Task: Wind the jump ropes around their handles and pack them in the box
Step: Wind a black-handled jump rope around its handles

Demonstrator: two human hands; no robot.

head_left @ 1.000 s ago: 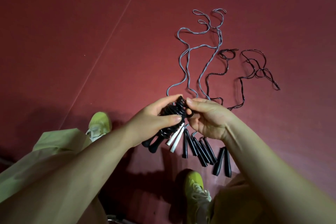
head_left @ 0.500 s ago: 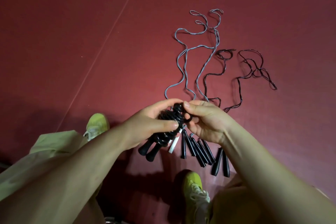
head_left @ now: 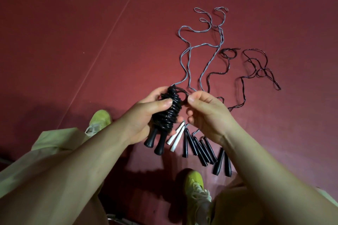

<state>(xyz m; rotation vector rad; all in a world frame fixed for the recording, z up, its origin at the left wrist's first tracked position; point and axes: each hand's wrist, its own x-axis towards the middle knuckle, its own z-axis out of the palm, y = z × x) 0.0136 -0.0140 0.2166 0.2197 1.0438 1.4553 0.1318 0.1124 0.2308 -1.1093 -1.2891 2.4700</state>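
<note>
My left hand (head_left: pixel 146 115) grips a black jump rope (head_left: pixel 169 113) wound in tight coils round its two black handles, whose ends stick out below my palm. My right hand (head_left: pixel 208 115) pinches the last loop of that rope at the top of the bundle. On the red floor below my hands lie a pair of white handles (head_left: pixel 176 137) and several black handles (head_left: pixel 199 150). A grey rope (head_left: pixel 190 55) and dark ropes (head_left: pixel 256 64) trail away from them in loose curves. No box is in view.
The floor is a red mat (head_left: pixel 91 23) with a thin seam line running diagonally at the left. My two yellow-green shoes (head_left: pixel 99 120) (head_left: pixel 196 188) and pale green trouser legs sit at the bottom of the view.
The wound bundle has turned more upright in my left hand and risen slightly. My right hand has drawn apart a little to the right, still pinching the rope's end loop.
</note>
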